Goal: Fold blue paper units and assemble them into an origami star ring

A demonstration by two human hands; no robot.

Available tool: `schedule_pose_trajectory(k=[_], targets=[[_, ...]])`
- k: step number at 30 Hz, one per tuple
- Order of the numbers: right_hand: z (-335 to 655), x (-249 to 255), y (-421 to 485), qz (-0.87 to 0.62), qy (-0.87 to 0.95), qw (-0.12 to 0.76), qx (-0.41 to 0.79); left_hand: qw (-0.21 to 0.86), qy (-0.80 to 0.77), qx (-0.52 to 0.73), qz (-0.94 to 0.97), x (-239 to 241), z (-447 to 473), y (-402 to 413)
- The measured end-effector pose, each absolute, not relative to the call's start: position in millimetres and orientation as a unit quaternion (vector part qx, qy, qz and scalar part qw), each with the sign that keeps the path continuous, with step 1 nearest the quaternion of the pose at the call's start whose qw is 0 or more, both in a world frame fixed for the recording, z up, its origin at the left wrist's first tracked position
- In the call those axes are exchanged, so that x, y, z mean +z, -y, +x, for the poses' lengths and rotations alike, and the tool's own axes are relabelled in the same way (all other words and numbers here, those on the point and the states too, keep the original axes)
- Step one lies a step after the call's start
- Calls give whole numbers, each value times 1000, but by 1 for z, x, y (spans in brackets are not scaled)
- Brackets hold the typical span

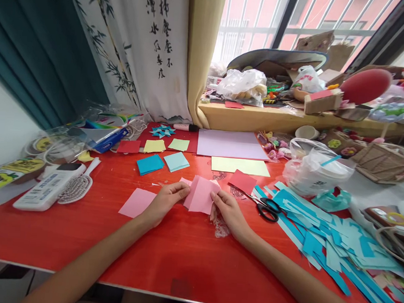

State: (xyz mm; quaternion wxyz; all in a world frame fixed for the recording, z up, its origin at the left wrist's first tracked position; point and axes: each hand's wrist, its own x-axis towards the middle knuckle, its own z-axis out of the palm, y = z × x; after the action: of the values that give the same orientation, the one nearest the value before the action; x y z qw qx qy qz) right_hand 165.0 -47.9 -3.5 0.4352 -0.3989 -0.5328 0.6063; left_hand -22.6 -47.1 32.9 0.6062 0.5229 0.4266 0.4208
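Observation:
Between my hands, just above the red table, are small pink paper squares (pixel 204 195), fanned so that their edges overlap. My left hand (pixel 165 202) pinches their left side between thumb and fingers. On the right edge, my right hand (pixel 230 213) has its thumb on top and its fingers behind. Left of my left hand lies another pink paper square (pixel 136 203). A red paper square (pixel 242 181) rests beyond my right hand, partly under the tip of black-handled scissors (pixel 268 209). How many sheets I hold cannot be made out.
Blue paper strips (pixel 337 239) lie heaped at the right beside a plastic bag with a cup (pixel 320 166). Blue paper squares (pixel 150 165), yellow ones and a lilac sheet (pixel 228 144) lie farther back. A hairbrush (pixel 78 186) and a white power strip (pixel 49 187) are at left.

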Motion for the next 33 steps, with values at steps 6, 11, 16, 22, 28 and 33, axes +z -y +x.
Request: schedule_pose_trajectory(k=[6, 11, 16, 22, 28, 33], targets=[[165, -2, 46, -401, 530, 431, 610, 663, -403, 424, 466, 23, -20, 52], [165, -2, 46, -423, 523, 439, 595, 609, -450, 429, 493, 39, -30, 47], [171, 1, 41, -481, 485, 526, 507, 471, -585, 413, 516, 90, -85, 47], [182, 1, 27, -474, 484, 535, 505, 204, -768, 208, 571, 61, -156, 79], [187, -2, 20, -450, 403, 587, 539, -19, -764, 176, 620, 5, -143, 107], [197, 3, 15, -453, 409, 539, 581, 20, -670, 33, 742, -15, -149, 111]])
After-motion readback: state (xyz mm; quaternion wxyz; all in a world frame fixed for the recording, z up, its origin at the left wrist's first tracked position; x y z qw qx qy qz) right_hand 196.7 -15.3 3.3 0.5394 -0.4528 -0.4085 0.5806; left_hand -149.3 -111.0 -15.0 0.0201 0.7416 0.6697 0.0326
